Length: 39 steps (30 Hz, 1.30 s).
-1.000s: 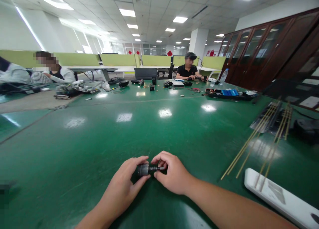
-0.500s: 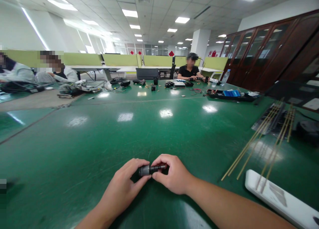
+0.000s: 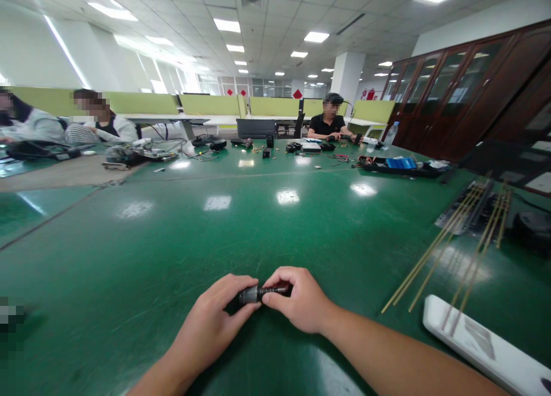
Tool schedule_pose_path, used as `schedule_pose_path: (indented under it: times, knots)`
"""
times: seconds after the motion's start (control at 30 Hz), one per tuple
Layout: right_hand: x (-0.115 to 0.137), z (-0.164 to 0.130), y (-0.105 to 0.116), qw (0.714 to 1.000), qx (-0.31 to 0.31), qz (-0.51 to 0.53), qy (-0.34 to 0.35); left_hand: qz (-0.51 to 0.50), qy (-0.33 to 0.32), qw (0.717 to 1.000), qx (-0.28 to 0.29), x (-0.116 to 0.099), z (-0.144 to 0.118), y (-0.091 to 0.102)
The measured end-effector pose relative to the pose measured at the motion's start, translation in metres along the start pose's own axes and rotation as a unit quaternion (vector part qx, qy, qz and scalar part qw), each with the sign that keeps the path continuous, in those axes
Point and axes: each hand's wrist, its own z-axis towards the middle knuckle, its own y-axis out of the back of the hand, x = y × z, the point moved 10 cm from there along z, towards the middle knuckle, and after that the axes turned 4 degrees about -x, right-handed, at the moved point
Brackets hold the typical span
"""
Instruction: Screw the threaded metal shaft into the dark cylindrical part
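Holding a part (image 3: 252, 294) at the counter's (image 3: 241, 241) near side, can't tell if touching it. Pinched round the fat body (image 3: 248, 295) with the left grip (image 3: 215, 314), grasped at the thin shaft (image 3: 279, 290) with the right grip (image 3: 302, 301). Looks light and stiff, maybe kinda slick. Best grabbed by the body; easy on the shaft, could bend.

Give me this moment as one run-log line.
left hand: holding dark cylindrical part by thick end | right hand: on its narrow end | white object: on green table, right of both hands
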Motion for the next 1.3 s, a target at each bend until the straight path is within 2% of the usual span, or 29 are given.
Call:
schedule_pose_path:
  times: [0.47,1.3]
  knots:
    - [-0.006,0.001,-0.002,0.999,0.002,0.029,-0.025,0.002,-0.027,0.999,-0.024,-0.002,-0.001,0.007]
    - [-0.003,0.000,-0.001,0.999,-0.004,0.029,-0.026,0.016,-0.040,0.998,-0.046,-0.005,0.000,0.013]
